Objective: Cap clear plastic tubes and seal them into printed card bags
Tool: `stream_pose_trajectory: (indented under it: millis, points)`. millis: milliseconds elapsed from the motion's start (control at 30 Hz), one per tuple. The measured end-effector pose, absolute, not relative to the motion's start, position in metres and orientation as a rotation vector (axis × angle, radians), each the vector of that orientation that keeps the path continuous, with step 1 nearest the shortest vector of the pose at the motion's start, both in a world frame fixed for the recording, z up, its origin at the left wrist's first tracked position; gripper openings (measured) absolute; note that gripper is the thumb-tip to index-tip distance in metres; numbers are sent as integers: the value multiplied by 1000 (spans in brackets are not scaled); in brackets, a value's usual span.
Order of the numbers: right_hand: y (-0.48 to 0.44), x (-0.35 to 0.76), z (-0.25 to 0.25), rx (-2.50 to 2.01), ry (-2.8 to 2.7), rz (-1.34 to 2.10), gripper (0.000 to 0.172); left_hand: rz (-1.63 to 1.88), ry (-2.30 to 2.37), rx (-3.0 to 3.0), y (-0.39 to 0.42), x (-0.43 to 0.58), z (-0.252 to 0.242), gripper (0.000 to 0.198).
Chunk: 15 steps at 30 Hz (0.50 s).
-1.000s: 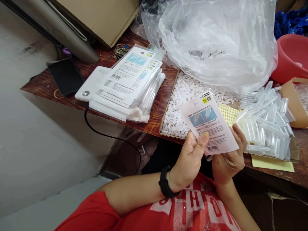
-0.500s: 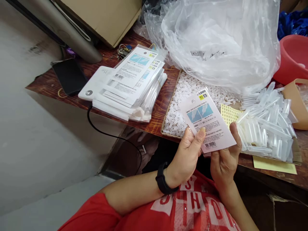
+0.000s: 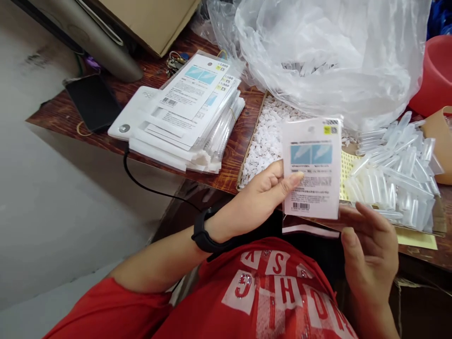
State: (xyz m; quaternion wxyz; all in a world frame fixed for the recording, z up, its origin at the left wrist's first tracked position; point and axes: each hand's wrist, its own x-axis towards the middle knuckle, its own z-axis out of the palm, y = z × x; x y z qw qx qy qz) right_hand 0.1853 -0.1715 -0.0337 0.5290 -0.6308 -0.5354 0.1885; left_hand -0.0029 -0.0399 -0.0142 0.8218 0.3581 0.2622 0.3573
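My left hand (image 3: 261, 197), with a black band at the wrist, pinches the left edge of a printed card (image 3: 312, 188) in a clear sleeve, thumb on its face. The card stands nearly upright, showing two blue pictures and a barcode; the sleeve's open-looking flap hangs below it. My right hand (image 3: 370, 249) is just right of the card's lower corner, palm up, fingers apart, with nothing visible in it. A tray of small white pieces (image 3: 263, 141) lies behind the card. Clear plastic tubes (image 3: 399, 174) are heaped at the right, beside a yellow dotted sheet (image 3: 348, 165).
Sleeved cards (image 3: 194, 89) are stacked at the left on the wooden table (image 3: 226, 181), near a black phone-like slab (image 3: 92, 101) and keys (image 3: 174, 62). A large clear bag (image 3: 328, 42) stands at the back, a red bowl (image 3: 434, 75) at the right.
The card has turned more upright and shifted right, and its sleeve flap now shows. My right hand has let go of it and moved right and down, its fingers opened. The view has shifted slightly.
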Motion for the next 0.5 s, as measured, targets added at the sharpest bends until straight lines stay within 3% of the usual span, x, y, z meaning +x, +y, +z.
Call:
stream_pose_trajectory:
  millis: [100,200,500]
  points:
    - [-167,184,-27,-1570,-1093,736,47,624,530,801,-42,-4,-10,32]
    - [-162,189,-27,-1569,-1054,783,37,548,491,773,-47,-7,-13,40]
    - [-153,214,-32,-1598,-1226,831,19,491,652,720,-52,-15,-18,103]
